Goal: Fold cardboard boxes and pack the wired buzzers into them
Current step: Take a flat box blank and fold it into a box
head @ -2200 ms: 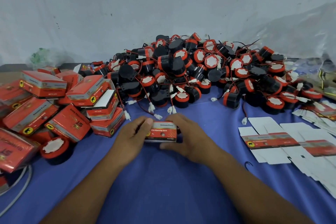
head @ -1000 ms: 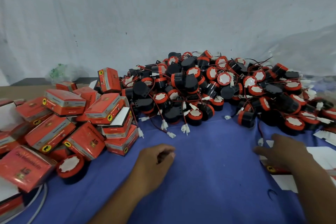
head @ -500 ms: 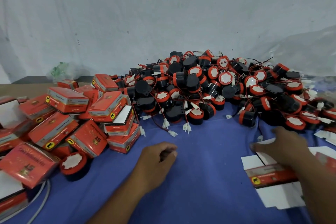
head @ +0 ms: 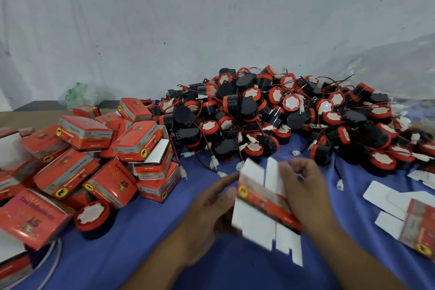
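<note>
Flat box blank (head: 263, 209), motion-blurred, print unreadable: grasped by left hand (head: 211, 205) and right hand (head: 303, 186); buzzer pile (head: 270, 110) beyond grip.

- Flat box blank (head: 263, 205) up in front of me at centre, above the table cloth (head: 146, 249), tilted.
- My left hand (head: 211, 205) on the blank's left edge, my right hand (head: 303, 186) on its right side, fingers over the top flaps.
- Heap of wired buzzers (head: 270, 113) behind the blank, running centre to far right, against the back wall (head: 211, 19).
- Pile of folded boxes (head: 94, 155) to my left, touching the heap's left end.
- One loose buzzer (head: 93, 216) just before that pile.
- More flat blanks (head: 404, 214) lying on the cloth to my right.
- Cable (head: 50, 263) at near-left edge, under the closest box.
</note>
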